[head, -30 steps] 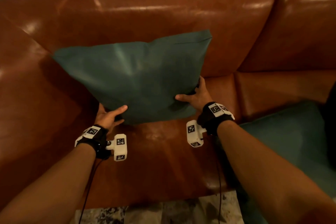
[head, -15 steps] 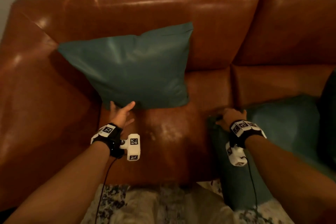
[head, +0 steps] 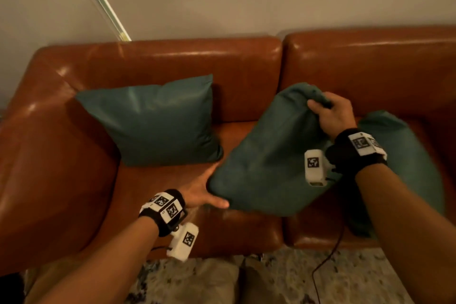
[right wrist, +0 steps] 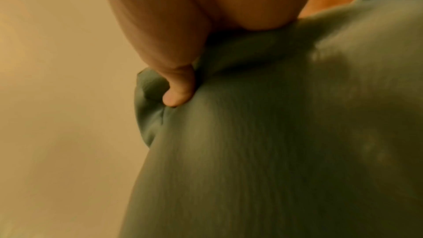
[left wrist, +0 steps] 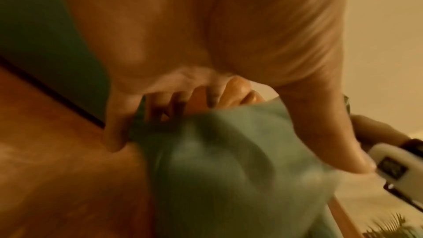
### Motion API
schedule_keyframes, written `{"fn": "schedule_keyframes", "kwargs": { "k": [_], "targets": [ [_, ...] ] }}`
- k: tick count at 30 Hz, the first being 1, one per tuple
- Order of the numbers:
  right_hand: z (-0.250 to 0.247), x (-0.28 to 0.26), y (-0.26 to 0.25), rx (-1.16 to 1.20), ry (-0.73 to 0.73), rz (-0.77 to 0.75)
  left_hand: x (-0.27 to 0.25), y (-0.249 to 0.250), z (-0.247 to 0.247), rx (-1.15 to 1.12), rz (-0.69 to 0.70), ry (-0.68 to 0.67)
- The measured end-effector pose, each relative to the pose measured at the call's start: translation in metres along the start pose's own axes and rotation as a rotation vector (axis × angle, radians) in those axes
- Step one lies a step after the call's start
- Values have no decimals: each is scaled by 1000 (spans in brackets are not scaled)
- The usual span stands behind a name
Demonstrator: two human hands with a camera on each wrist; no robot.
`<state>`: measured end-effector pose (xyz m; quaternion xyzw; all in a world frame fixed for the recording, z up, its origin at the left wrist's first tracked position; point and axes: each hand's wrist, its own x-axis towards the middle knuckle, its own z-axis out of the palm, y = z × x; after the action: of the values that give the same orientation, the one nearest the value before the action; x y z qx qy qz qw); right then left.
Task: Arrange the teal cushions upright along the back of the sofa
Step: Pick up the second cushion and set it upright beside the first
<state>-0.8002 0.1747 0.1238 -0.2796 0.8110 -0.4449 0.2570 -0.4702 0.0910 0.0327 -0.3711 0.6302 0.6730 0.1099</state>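
- Second cushion in hand, lifted over the seat — my right hand grips its top corner, my left hand pinches the lower one.
- First cushion stands upright against the sofa back.
- Next: I'd stand this one beside it.
- Half a second back, the right hand was only reaching for this cushion, down on the seat.

Both forearms were bare, with no sleeves showing. Each wrist wore a black strap topped with white blocks printed with black square-pattern markers. A white boxy camera unit hung beneath the left wrist, another beside the right wrist, each bearing its own black marker. A thin dark cable trailed down from the right unit.
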Motion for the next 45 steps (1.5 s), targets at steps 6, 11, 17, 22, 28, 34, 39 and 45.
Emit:
{"fn": "schedule_keyframes", "kwargs": {
  "k": [6,11,17,22,28,34,39,45],
  "targets": [
    [-21,7,-15,112,124,74,5,58,-23,238,155,269],
    [-21,-3,-36,-420,127,-123,12,136,-32,510,256,380],
    [35,-28,-18,-810,-544,-329,27,194,-2,837,309,389],
    [9,8,12,-393,-305,-268,30,207,8,247,448,482],
    [-88,61,38,266,-184,-77,57,178,48,435,178,520],
    [-126,91,73,347,-242,-48,106,211,75,846,47,896],
    [-96,56,136,131,17,-13,137,191,86,1040,-69,821],
    [-29,-73,254,-690,-640,-296,159,163,108,830,98,893]
  ]
}}
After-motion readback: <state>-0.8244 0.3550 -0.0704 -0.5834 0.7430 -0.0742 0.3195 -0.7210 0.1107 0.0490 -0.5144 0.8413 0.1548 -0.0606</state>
